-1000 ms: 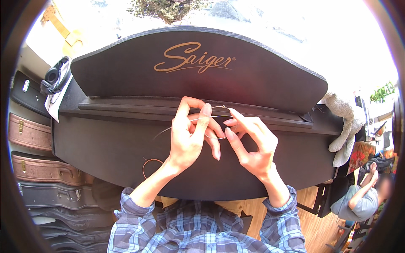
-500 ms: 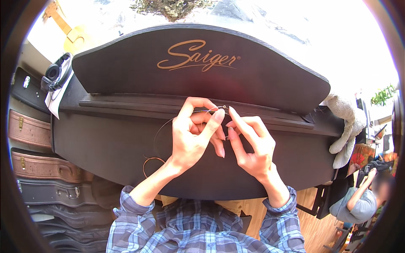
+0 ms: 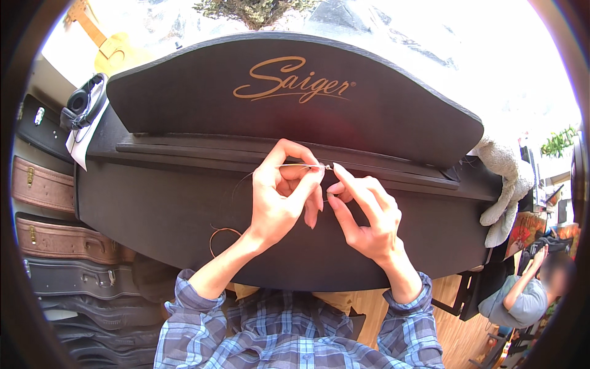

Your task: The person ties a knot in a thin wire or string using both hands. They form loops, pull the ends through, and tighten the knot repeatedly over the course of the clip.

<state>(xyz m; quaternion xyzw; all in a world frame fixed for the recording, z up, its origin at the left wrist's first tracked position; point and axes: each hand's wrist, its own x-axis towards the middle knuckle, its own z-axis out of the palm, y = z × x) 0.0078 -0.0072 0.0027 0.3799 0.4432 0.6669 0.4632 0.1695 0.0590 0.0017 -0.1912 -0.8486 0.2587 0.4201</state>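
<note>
Over the dark desk (image 3: 166, 203), my left hand (image 3: 275, 203) pinches a thin metal instrument string (image 3: 296, 165) between thumb and index finger. A small ring-shaped ball end (image 3: 328, 167) sticks out past those fingertips. My right hand (image 3: 373, 215) is close beside it, its index fingertip at the ball end. Its thumb meets another finger lower down, where a short bit of thin string shows between the two hands. Left of my left hand, the string's loose part trails off, and a copper-coloured curl (image 3: 225, 230) hangs near my left forearm.
A raised dark panel (image 3: 295, 117) with gold lettering stands at the desk's back. Headphones (image 3: 83, 101) lie far left, above stacked instrument cases (image 3: 74, 237). A grey cloth (image 3: 504, 175) drapes over the right edge. A person (image 3: 522, 292) is off to the right.
My left thumb has drawn back and down, and the ball end now sits lower, right at the left fingertips. My right hand has barely shifted. The view has moved slightly.
</note>
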